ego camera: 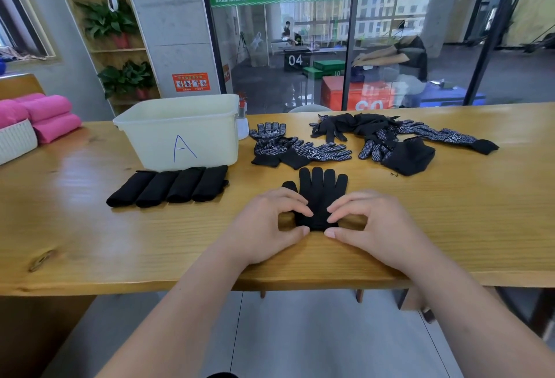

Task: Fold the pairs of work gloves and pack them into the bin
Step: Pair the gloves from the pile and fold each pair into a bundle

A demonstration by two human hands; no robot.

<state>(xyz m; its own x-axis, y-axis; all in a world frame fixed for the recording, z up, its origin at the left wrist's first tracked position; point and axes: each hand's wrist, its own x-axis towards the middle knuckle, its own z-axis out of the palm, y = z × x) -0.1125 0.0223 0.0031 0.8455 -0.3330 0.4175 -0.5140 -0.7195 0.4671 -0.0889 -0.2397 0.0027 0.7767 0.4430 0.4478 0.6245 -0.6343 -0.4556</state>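
A black glove pair [320, 188] lies flat on the wooden table [90, 227], fingers pointing away from me. My left hand [270, 224] pinches the cuff end from the left and my right hand [369, 224] pinches it from the right. Several folded black glove bundles [168, 187] lie in a row in front of the cream bin [180, 131] marked "A". Loose dotted gloves [288, 146] lie right of the bin, and a bigger heap of gloves [390, 140] sits further right.
A white basket [16, 140] and pink rolled towels [45, 116] sit at the far left. A glass wall runs behind the table. The table's near edge is just below my wrists.
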